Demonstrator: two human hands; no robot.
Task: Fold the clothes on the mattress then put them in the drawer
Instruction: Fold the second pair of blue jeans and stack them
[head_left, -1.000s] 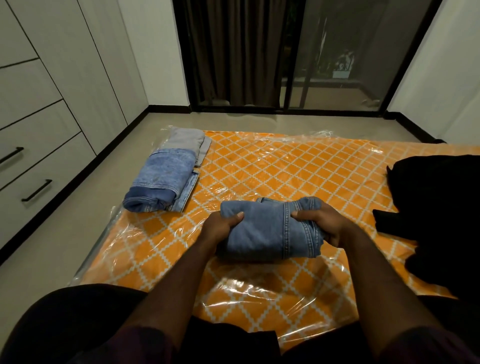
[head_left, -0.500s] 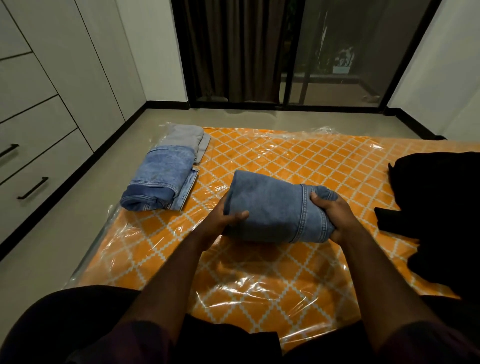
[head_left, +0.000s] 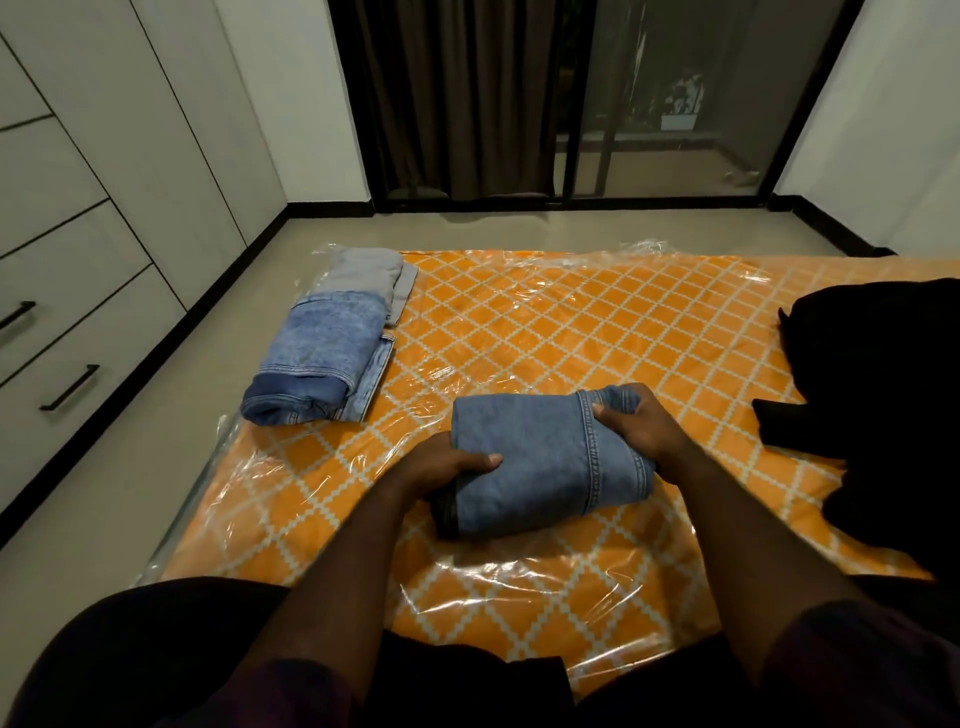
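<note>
Left hand (head_left: 441, 467) and right hand (head_left: 639, 431) gripped opposite ends of the folded jeans (head_left: 530, 457), thumbs on top, likely so the folds held. Bundle lay between the grips over the mattress (head_left: 571, 322); contact unclear.

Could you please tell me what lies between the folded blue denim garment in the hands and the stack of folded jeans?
Nothing but a bare strip of the orange lattice-patterned, plastic-wrapped mattress, as the head view shows.

Bedroom, mattress (head_left: 545, 322), drawers (head_left: 78, 364), curtain (head_left: 457, 93)
</note>
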